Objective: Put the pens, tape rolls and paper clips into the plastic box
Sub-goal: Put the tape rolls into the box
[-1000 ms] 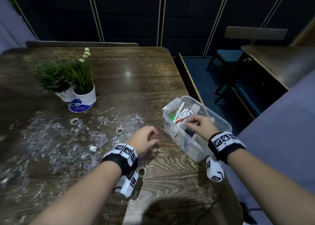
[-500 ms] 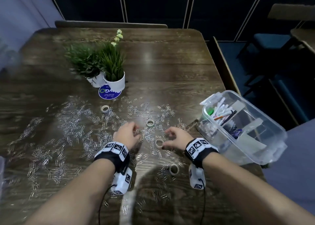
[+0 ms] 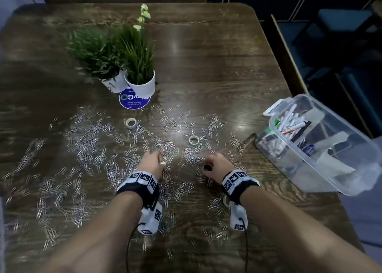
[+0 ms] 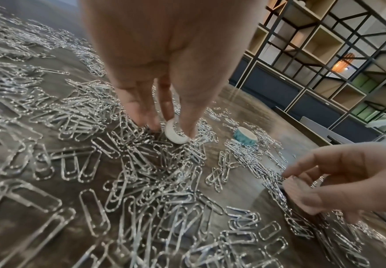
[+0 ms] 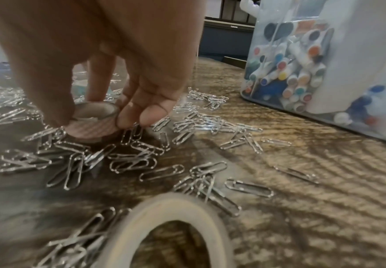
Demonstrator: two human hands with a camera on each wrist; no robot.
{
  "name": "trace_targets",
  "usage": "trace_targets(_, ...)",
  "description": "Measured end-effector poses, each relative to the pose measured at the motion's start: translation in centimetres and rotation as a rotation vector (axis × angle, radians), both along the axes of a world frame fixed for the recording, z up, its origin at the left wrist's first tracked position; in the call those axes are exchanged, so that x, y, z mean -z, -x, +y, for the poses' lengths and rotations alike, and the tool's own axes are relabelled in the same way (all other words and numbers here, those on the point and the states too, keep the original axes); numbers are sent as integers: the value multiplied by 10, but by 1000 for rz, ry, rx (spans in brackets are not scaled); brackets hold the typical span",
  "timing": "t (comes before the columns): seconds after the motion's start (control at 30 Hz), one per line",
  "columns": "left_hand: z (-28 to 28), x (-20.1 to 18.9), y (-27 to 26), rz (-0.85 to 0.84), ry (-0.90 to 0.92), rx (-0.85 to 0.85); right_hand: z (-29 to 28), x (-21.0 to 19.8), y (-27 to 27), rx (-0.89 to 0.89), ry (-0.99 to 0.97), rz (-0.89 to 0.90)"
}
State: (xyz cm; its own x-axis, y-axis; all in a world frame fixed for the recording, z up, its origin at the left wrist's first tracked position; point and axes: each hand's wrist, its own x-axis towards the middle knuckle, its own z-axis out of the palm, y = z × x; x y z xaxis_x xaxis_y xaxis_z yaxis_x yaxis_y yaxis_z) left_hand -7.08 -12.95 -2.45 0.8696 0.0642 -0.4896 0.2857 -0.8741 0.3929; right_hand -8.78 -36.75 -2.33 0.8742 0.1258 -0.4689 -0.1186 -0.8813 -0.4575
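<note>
Silver paper clips (image 3: 88,148) lie scattered over most of the dark wooden table (image 3: 206,65). My left hand (image 3: 160,161) pinches a small white tape roll (image 4: 176,133) between thumb and fingers, low among the clips. My right hand (image 3: 206,166) grips a pale tape roll (image 5: 93,117) from above, just off the table. Three more rolls lie loose: one (image 3: 130,122) near the plants, one (image 3: 194,140) ahead of my right hand, one (image 5: 171,226) under my right wrist. The clear plastic box (image 3: 293,165) stands at the right edge and holds pens (image 3: 291,121).
Two potted plants (image 3: 140,82) stand on a round blue sticker (image 3: 134,100) behind the clips. The table's right edge runs close behind the box. A chair (image 3: 341,20) stands past that edge, and shelving shows in the left wrist view.
The view swung left from the box to the table's middle. My right hand left the box, came down to the table and took hold of a roll. My left hand pinched the small white roll.
</note>
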Motion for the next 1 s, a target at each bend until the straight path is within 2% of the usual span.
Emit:
trace_targets(0.23, -2, -4, -5, 15, -12, 22, -24, -20, 15, 145, -68, -66)
trace_targets(0.5, -24, -41, 12, -155, 21, 76, -67, -73, 50, 315, -172, -208)
trace_targets(0.6, -49, -62, 19, -222, 46, 120, -96, -98, 61, 340, -218, -275)
trace_targets(0.73, -95, -93, 30, -297, 195, 119, -161, -128, 68, 366, -169, -388)
trace_targets(0.8, -119, -103, 33, -319, 216, 183, -195, -138, 71, 362, -134, -429)
trace_targets(1.0, -191, -121, 47, -398, 341, 284, -274, -128, 83, 331, -9, -383)
